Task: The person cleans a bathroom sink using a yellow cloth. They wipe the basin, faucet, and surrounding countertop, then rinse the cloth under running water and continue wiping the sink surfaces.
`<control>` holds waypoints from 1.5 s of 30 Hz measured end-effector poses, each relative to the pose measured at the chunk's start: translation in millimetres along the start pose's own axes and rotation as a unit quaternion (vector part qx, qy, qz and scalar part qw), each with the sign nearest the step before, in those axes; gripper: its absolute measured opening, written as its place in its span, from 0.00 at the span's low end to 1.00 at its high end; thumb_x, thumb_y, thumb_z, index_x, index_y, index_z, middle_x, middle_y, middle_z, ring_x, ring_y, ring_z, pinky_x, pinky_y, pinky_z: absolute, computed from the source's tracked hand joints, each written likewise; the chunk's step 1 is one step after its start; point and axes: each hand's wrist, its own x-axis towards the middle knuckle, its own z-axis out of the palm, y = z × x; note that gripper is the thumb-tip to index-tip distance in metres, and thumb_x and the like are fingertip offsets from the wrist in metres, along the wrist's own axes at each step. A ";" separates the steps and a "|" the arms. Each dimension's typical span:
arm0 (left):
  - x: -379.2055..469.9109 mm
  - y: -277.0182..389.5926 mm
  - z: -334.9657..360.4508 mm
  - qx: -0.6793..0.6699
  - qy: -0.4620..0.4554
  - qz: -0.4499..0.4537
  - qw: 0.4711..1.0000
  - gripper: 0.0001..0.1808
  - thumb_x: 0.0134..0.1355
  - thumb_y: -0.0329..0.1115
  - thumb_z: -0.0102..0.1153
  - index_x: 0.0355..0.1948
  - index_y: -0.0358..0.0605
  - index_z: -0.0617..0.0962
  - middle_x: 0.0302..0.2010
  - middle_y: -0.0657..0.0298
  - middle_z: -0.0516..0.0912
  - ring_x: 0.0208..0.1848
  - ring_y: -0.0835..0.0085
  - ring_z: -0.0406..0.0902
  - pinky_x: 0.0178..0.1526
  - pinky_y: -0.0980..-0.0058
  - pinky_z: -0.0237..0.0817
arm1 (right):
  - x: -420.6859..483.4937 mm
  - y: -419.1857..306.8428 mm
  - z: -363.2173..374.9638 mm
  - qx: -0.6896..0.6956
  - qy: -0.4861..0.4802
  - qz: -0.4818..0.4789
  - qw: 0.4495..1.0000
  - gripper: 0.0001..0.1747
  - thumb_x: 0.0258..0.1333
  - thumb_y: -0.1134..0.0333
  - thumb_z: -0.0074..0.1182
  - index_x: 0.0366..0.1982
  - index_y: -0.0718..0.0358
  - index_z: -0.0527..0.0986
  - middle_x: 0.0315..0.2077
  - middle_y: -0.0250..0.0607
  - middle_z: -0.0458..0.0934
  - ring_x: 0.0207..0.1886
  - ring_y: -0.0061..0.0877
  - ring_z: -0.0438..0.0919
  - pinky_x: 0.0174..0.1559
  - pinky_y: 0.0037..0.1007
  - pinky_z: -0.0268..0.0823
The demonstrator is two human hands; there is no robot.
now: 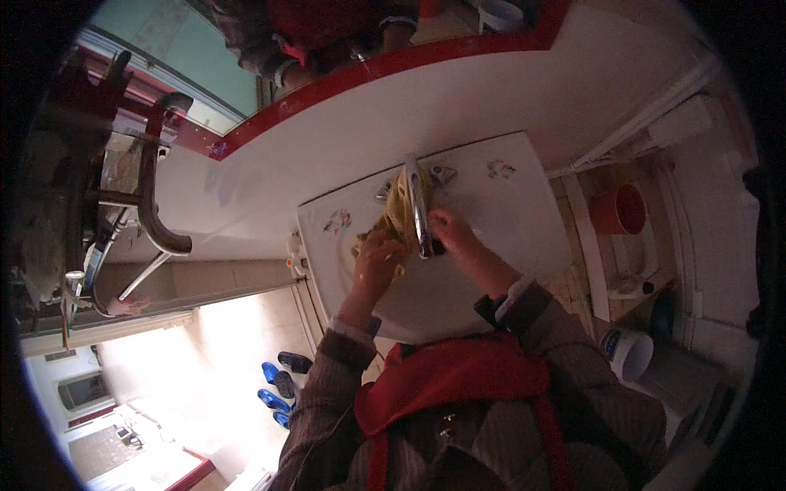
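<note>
A white washbasin (442,307) with small printed flower motifs lies before me. From its back edge a chrome faucet spout (417,208) reaches toward me, flanked by two metal tap handles, the right handle (441,175) showing more fully. A yellow cloth (399,205) is bunched along the left side of the spout and partly behind it. My left hand (376,261) grips the lower part of this cloth. Close against the spout's right side is my right hand (448,226), its fingers curled; whether they pinch anything is hidden.
A red-framed mirror (393,67) hangs above the basin. At right, an orange bucket (623,208) and a white bucket (632,356) stand low down. Blue and black slippers (273,399) lie on the floor at left. Curved metal tubing (147,202) sticks out at far left.
</note>
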 end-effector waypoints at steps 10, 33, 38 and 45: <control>101.3 34.5 -1.3 -0.425 0.112 -0.117 0.891 0.11 0.63 0.34 0.47 0.42 0.39 0.73 0.36 0.65 0.77 0.38 0.76 0.74 0.38 0.77 0.67 | 22.6 -99.6 -12.2 0.455 -0.033 -0.024 0.890 0.13 0.57 0.72 0.37 0.43 0.70 0.68 0.42 0.44 0.71 0.48 0.33 0.71 0.54 0.40 0.62; 109.5 43.7 -7.3 -0.368 0.057 -0.132 0.919 0.07 0.62 0.30 0.45 0.40 0.42 0.73 0.34 0.65 0.75 0.36 0.78 0.69 0.40 0.76 0.63 | 5.1 -155.3 -11.3 -0.128 -0.078 -0.266 0.952 0.13 0.57 0.68 0.40 0.40 0.65 0.71 0.38 0.38 0.72 0.41 0.29 0.71 0.46 0.32 0.63; 119.8 -7.3 35.2 -0.483 0.000 -0.197 0.853 0.15 0.63 0.32 0.46 0.49 0.37 0.69 0.44 0.62 0.75 0.44 0.72 0.72 0.48 0.76 0.64 | 37.3 -115.0 -16.2 0.208 -0.123 -0.028 0.970 0.18 0.60 0.61 0.41 0.48 0.63 0.69 0.44 0.37 0.72 0.47 0.27 0.71 0.49 0.30 0.63; 111.9 39.7 1.9 -0.543 0.097 -0.179 0.815 0.17 0.63 0.31 0.46 0.52 0.38 0.66 0.46 0.59 0.73 0.47 0.71 0.71 0.51 0.74 0.64 | -17.3 -146.1 -11.7 0.240 -0.099 -0.112 0.959 0.20 0.59 0.65 0.43 0.51 0.65 0.66 0.47 0.40 0.70 0.50 0.28 0.70 0.53 0.32 0.62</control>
